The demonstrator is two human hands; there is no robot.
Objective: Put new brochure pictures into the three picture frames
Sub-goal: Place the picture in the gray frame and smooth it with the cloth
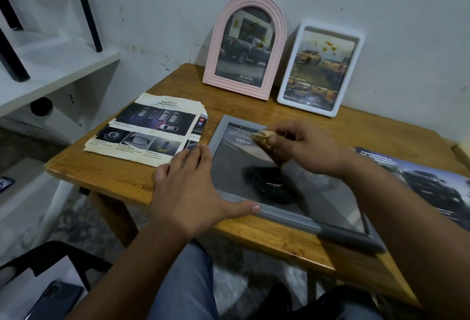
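Observation:
A grey picture frame [287,214] lies flat on the wooden table [122,174], holding a dark car picture under its glass. My left hand [188,192] rests flat on the frame's near left corner, fingers apart. My right hand [302,145] hovers over the frame's far part and pinches a small tan, crumpled scrap [264,137]. A pink arched frame [245,47] and a white rectangular frame [321,69] lean upright against the wall, each with a truck picture inside.
A worn brochure page [147,128] headed "Safety" lies on the table's left part. Another brochure [419,179] with a dark truck lies at the right edge. A white shelf unit [50,70] stands to the left. My knees are under the table's front edge.

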